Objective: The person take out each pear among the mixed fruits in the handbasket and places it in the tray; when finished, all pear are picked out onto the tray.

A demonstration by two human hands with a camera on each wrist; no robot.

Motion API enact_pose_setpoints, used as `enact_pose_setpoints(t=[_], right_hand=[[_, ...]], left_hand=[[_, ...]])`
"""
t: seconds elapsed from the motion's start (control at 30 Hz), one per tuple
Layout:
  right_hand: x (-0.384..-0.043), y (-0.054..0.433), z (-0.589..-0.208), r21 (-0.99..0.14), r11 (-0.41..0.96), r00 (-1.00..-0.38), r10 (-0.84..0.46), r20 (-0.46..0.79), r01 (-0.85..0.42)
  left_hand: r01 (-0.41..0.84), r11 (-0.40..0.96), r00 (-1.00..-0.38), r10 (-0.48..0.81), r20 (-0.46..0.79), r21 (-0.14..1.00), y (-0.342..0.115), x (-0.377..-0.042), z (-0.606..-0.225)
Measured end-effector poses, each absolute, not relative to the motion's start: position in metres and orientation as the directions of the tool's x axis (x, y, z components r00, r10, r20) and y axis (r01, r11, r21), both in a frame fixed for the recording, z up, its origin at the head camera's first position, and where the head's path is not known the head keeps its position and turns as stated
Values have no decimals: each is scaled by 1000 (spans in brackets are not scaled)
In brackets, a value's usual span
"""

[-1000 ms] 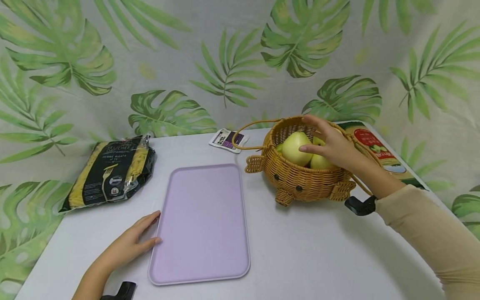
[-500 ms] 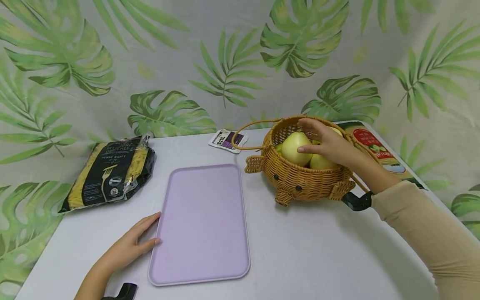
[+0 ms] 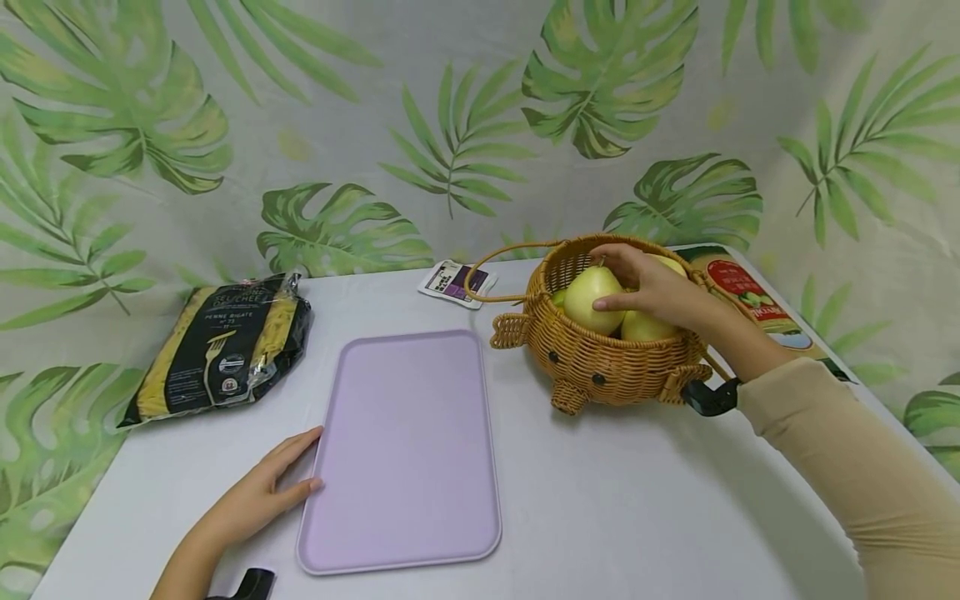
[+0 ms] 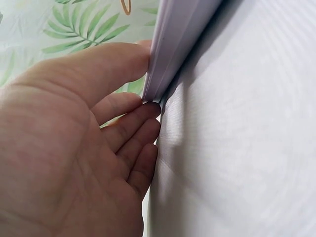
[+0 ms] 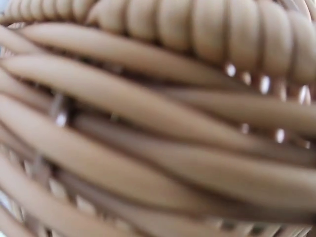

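Observation:
My left hand (image 3: 251, 500) rests on the white table at the left edge of a lilac tray (image 3: 405, 450), fingers nearly straight. In the left wrist view, the thumb and fingertips touch the tray's rim (image 4: 165, 54). At the right, a woven wicker basket (image 3: 630, 375) with an animal face holds several pears. My right hand (image 3: 656, 283) reaches into it and grips a yellow-green pear (image 3: 585, 293), thumb in front and fingers curved behind. Another pear (image 3: 645, 327) lies beneath that hand. The right wrist view is filled by blurred basket weave (image 5: 148, 118), so the hand is hidden there.
A black bag of penne pasta (image 3: 225, 350) lies at the back left. A small white and purple packet (image 3: 456, 283) sits behind the tray, near the basket's looped handle (image 3: 495, 296). A green and red package (image 3: 750, 292) lies right of the basket. Leaf-patterned cloth (image 3: 457, 150) hangs behind.
My right hand has lowered and moved slightly left onto the pear, its fingers closing around it. The left hand and tray have stayed in place.

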State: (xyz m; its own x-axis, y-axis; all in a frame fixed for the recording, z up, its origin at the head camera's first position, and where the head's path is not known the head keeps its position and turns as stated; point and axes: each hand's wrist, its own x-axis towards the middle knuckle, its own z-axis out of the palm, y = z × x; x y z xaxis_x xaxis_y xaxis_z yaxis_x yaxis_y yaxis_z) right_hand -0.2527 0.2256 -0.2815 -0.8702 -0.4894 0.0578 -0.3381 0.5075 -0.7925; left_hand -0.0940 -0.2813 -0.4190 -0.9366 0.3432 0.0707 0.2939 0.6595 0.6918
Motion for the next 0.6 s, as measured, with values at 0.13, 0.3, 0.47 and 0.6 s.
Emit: enact_pose_setpoints(t=[0.13, 0.3, 0.47, 0.6], right_hand=[[-255, 227, -284, -792, 518, -871, -491, 34, -323], [-256, 227, -286, -791, 523, -866, -500, 17, -317], [-255, 226, -286, -785, 527, -860, -510, 15, -326], [-256, 227, -288, -746, 566, -871, -490, 37, -350]], left_hand=[[304, 652, -934, 346, 84, 695, -281, -94, -419], [312, 641, -932, 349, 96, 701, -281, -94, -419], [295, 646, -936, 345, 75, 704, -281, -94, -419], [286, 651, -938, 342, 64, 703, -281, -94, -418]])
